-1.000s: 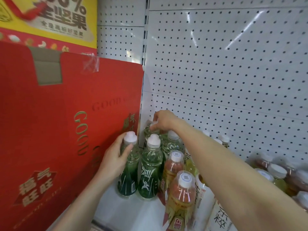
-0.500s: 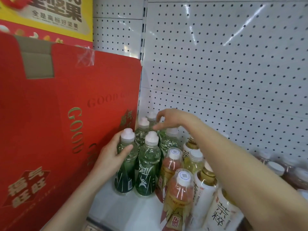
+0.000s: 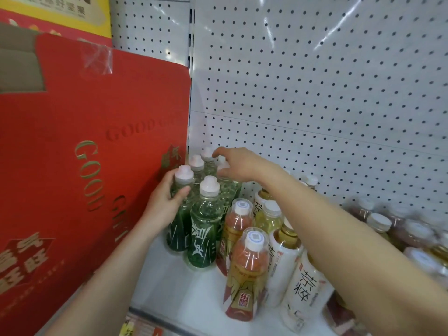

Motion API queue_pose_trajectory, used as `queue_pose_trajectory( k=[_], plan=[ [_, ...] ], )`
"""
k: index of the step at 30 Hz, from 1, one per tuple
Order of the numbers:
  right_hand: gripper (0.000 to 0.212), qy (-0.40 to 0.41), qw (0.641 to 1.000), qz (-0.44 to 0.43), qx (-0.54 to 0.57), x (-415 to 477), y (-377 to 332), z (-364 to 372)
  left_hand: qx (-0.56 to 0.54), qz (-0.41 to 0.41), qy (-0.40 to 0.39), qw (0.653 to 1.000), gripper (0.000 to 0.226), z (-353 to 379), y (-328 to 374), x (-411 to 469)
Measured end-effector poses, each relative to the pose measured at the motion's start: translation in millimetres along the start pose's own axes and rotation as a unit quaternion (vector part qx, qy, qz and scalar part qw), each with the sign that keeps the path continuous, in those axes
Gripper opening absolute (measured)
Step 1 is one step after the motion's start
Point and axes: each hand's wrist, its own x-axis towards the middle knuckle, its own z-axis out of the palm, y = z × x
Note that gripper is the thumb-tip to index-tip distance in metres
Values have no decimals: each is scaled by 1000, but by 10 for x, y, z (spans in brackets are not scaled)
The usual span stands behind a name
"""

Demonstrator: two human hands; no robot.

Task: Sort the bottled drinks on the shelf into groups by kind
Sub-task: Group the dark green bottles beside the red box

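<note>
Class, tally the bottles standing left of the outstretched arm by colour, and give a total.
Green bottles: 5
Orange-labelled bottles: 2
Pale yellow tea bottles: 4
Total: 11. The blurred bottles beyond the arm are left out.

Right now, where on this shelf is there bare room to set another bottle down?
Bare white shelf floor lies at the front, between the red cardboard box and the orange-labelled bottles. Behind, the green bottles stand packed; the right side is crowded with white-labelled tea bottles.
</note>
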Motion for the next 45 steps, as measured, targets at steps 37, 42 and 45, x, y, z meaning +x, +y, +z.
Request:
queue_pose_trajectory(
  k=[37,42,45],
  plan=[
    [48,179,968,165,-66,-1819,355,571,35,48,-109,992,93,856,415,-1521],
    [40,221,969,64,-95,-1469,39,685,78,54,-30,995,87,552,314,-1576],
    [44,175,982,60,-31,-1143,-112,840,72,36,-22,996,88,380,205,-1514]
  ],
)
